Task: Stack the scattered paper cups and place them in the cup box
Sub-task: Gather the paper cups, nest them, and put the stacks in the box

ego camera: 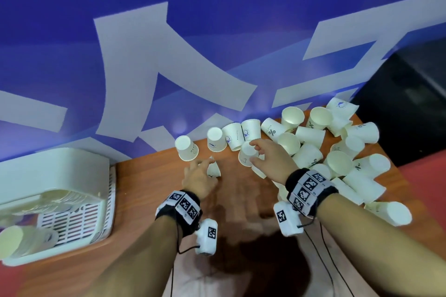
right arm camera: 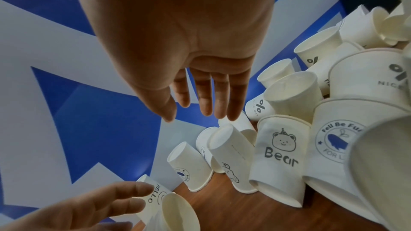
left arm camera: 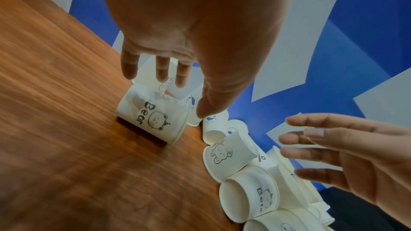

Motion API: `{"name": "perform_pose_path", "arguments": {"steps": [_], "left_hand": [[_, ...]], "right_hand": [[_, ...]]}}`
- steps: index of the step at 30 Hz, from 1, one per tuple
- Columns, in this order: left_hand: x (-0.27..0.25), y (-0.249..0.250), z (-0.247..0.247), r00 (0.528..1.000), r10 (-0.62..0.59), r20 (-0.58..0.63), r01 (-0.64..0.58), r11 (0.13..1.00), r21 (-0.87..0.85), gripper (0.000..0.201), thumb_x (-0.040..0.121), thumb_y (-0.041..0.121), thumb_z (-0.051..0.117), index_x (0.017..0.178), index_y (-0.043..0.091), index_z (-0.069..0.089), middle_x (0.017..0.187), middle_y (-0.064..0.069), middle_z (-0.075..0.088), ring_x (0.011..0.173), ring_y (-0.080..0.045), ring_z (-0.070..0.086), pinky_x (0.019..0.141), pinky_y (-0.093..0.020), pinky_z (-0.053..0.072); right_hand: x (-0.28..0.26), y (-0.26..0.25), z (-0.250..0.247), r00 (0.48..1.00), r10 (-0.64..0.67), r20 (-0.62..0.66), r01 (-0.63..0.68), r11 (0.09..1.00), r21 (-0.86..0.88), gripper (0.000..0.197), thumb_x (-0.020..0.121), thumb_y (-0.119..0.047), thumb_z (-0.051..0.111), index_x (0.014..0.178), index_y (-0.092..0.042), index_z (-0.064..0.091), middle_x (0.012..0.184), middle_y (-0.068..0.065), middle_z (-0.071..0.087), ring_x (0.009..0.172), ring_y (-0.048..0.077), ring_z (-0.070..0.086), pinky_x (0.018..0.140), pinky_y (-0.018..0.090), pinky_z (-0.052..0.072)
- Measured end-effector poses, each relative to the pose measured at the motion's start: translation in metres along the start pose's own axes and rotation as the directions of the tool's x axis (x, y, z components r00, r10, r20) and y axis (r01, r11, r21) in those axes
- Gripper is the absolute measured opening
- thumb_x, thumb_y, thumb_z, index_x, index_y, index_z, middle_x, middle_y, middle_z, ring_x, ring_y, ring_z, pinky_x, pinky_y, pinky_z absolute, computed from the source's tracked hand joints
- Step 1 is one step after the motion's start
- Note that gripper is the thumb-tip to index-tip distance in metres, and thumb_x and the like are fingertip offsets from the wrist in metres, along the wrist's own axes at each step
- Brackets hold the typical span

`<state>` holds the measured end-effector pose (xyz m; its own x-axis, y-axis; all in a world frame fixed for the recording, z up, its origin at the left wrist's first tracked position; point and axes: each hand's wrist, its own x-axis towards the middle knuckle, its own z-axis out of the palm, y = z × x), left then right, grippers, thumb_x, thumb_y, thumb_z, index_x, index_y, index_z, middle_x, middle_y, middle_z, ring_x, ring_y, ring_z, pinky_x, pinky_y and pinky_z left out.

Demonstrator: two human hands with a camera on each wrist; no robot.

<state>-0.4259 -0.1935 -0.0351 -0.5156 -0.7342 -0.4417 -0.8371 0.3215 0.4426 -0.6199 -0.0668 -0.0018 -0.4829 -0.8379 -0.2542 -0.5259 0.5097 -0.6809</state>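
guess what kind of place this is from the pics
Probably an office or event corner, not a home: a wooden table against a blue printed banner wall, a heap of paper cups, and a white cup box.

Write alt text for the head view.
Both hands reach over a wooden table toward scattered white paper cups, left hand and right hand open, neither holding one. At left, a white cup box already holds stacked cups.

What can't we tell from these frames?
- Head: left hand covers most of the Bear cup; contact unclear.
- Head: cup box contents blurred, cut by left edge; count unknown.
- Head: right hand hides cups below it.
- Right wrist: pile runs off right edge.
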Motion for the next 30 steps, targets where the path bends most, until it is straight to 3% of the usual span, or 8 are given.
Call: {"name": "perform_pose_path", "arguments": {"steps": [6,11,14,19,24,28,30], "left_hand": [[0.021,0.002,0.011,0.998,-0.057,0.025,0.055,0.996,0.077,0.068,0.084,0.029,0.061,0.144,0.047,0.034,0.153,0.006,0.024,0.136,-0.026,0.024,0.104,-0.050,0.037],[0.037,-0.005,0.018,0.993,-0.037,0.111,0.027,0.996,0.091,0.075,0.082,0.029,0.060,0.146,0.050,0.027,0.155,0.005,0.018,0.141,-0.032,0.015,0.108,-0.055,0.033],[0.042,-0.009,0.021,0.996,-0.002,0.085,-0.002,0.999,0.048,0.075,0.078,0.027,0.063,0.144,0.045,0.034,0.155,0.004,0.021,0.139,-0.033,0.019,0.111,-0.052,0.032],[0.040,-0.014,0.021,0.999,-0.007,0.036,0.007,1.000,-0.013,0.064,0.073,0.021,0.064,0.132,0.039,0.046,0.146,0.007,0.033,0.132,-0.030,0.028,0.108,-0.047,0.035],[0.041,-0.020,0.016,0.997,0.047,-0.057,-0.056,0.983,-0.174,0.061,0.069,0.002,0.065,0.124,0.025,0.050,0.130,-0.001,0.051,0.117,-0.033,0.046,0.100,-0.037,0.037],[0.037,-0.025,0.011,0.988,0.061,-0.145,-0.120,0.889,-0.442,0.063,0.064,0.012,0.068,0.106,0.051,0.042,0.115,-0.006,0.057,0.093,-0.033,0.060,0.083,-0.044,0.053],[0.029,-0.025,0.005,0.985,0.040,-0.169,-0.126,0.832,-0.540,0.061,0.066,0.012,0.071,0.104,0.049,0.041,0.116,-0.009,0.058,0.091,-0.026,0.059,0.081,-0.039,0.052]], "right_hand": [[0.026,0.010,0.004,1.000,-0.014,-0.014,0.013,0.998,-0.058,0.047,0.086,-0.025,0.067,0.132,-0.021,0.056,0.130,0.003,0.055,0.115,0.024,0.053,0.103,0.043,0.043],[0.035,0.014,0.012,1.000,-0.009,0.008,0.010,0.994,-0.109,0.051,0.086,-0.022,0.066,0.136,-0.020,0.054,0.134,0.004,0.050,0.121,0.024,0.047,0.105,0.039,0.040],[0.039,0.013,0.017,1.000,-0.001,0.022,0.005,0.987,-0.158,0.052,0.086,-0.024,0.065,0.137,-0.023,0.052,0.136,0.002,0.049,0.123,0.024,0.045,0.106,0.038,0.039],[0.039,0.011,0.022,0.999,-0.026,0.026,0.031,0.981,-0.194,0.053,0.087,-0.024,0.066,0.139,-0.021,0.052,0.137,0.004,0.049,0.127,0.026,0.043,0.105,0.027,0.028],[0.036,0.010,0.022,0.996,-0.026,0.087,0.045,0.974,-0.220,0.063,0.089,-0.024,0.062,0.148,-0.026,0.040,0.151,0.006,0.036,0.139,0.026,0.033,0.109,0.027,0.024],[0.043,0.004,0.023,0.989,-0.027,0.143,0.083,0.913,-0.400,0.069,0.090,-0.031,0.059,0.152,-0.034,0.030,0.160,0.006,0.023,0.145,0.026,0.021,0.116,0.035,0.021],[0.048,-0.001,0.023,0.987,-0.005,0.160,0.086,0.860,-0.503,0.070,0.089,-0.036,0.057,0.152,-0.036,0.027,0.160,0.007,0.020,0.145,0.028,0.021,0.116,0.041,0.023]]}}
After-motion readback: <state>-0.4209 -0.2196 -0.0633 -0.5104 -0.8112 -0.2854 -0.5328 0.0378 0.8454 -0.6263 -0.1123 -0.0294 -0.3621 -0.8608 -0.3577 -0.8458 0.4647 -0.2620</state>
